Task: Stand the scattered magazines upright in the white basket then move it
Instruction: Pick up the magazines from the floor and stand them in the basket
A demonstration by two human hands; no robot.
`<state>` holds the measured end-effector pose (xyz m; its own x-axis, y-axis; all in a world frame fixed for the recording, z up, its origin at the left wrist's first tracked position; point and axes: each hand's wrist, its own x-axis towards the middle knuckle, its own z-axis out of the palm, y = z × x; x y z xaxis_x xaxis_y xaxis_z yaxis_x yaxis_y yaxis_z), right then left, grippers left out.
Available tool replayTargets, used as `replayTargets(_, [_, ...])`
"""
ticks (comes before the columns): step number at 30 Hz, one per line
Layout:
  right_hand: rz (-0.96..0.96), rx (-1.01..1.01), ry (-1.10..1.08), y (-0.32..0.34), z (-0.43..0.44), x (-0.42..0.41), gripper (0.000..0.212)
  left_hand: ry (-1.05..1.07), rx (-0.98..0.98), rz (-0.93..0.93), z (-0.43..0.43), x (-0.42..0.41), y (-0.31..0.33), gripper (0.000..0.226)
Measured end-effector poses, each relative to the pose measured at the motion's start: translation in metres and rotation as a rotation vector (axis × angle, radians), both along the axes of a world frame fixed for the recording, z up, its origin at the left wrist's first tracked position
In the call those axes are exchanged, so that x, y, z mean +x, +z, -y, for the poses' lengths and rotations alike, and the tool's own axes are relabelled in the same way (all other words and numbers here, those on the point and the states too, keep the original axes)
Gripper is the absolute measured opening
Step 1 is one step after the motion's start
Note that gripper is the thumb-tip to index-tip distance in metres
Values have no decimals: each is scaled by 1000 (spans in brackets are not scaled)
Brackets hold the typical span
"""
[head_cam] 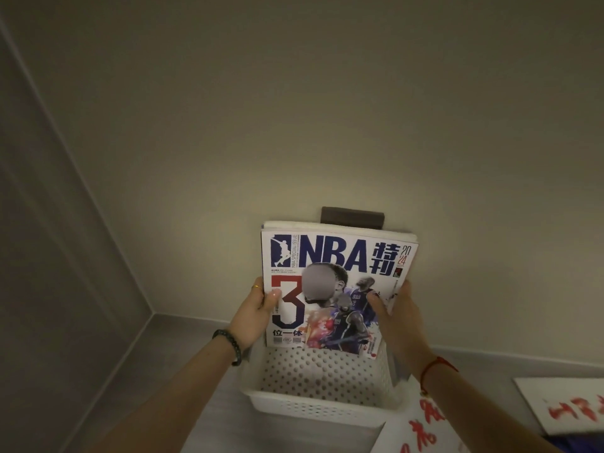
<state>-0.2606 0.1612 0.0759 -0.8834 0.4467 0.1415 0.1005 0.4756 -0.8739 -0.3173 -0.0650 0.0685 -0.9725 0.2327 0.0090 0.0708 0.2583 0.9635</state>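
Note:
A stack of magazines (pixel 336 256), the front one an NBA special issue with a white cover, stands upright in the white perforated basket (pixel 313 403) on the grey surface. My left hand (pixel 253 317) grips the stack's left edge, thumb on the cover. On the right edge, my right hand (pixel 395 315) holds it the same way. The bottom of the stack is inside the basket, toward its far side. How many magazines lie behind the front one is hidden.
The basket stands near a room corner, with a beige wall (pixel 327 125) close behind and a grey wall (pixel 49 256) to the left. A dark block (pixel 351 216) sits behind the magazines. White sheets with red writing (pixel 425 426) (pixel 568 410) lie at right.

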Motion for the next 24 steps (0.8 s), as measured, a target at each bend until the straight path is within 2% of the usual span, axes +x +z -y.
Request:
replayTargets(3, [92,42,36,-3,-4,4,34,14,-18,29,-6,0,4,27])
replayTargets(8, [188,71,128,9,-13,10,37,45,-113,3,-3,8,7,37])
replayTargets(12, [251,99,140,17,-31,34,39,217,-127,-49,2,32,7,42])
replayTargets(16, [256,146,71,24,-65,83,35,349,-61,-148,2,76,7,27])
replayTargets(20, [301,97,34,28,-101,140,33,270,69,-138,-23,134,1,13])
replayTargets(24, [375,70,22,19,-141,195,34,136,91,72,-66,193,-24,12])
